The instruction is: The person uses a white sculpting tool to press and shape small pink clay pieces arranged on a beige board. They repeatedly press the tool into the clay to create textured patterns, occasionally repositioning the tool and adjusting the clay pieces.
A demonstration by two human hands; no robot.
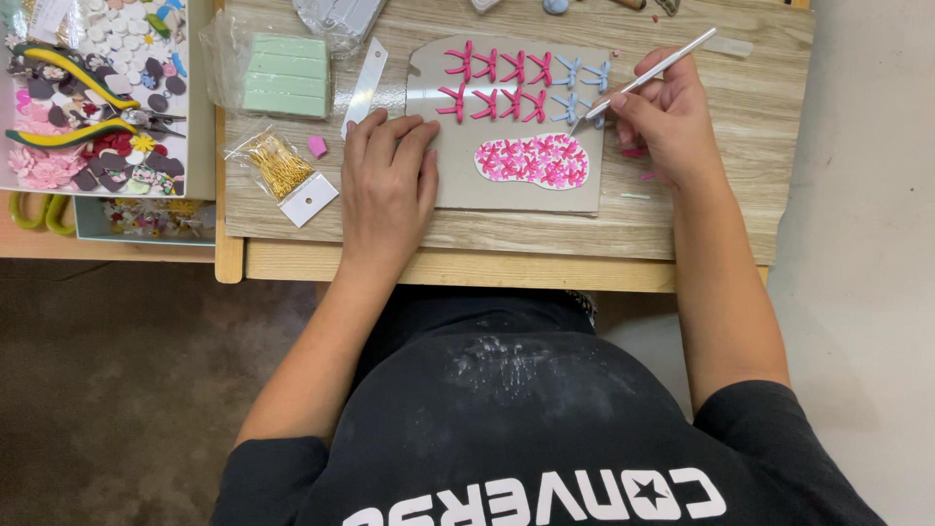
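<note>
**Two hands at a card of small clay pieces**

A light wooden desk (682,224) carries everything. Near the middle of its far half lies a flat grey cardboard sheet (458,180), and its near edge stays a little back from the near edge of the desk. On the far part of this sheet stand two rows of small pink and pale blue clay bow shapes (516,86). Nearer to the person, on the same sheet, lies a white oval clay piece covered with pink flowers (534,161).

The left hand (388,185) lies flat and open on the left part of the sheet, palm down, fingers stretched and close together. It grips nothing; it only presses on the cardboard.

The right hand (667,122) is over the right edge of the sheet. Its fingers are closed around a thin silver metal tool (648,73), held like a pen. The tip of the tool points at the pale blue bows at the right end of the rows.

Toward the far left corner of the desk lies a block of pale green clay bars in clear wrap (284,75). Just nearer, by the left edge, is a small clear bag of gold metal pins (278,166).
</note>
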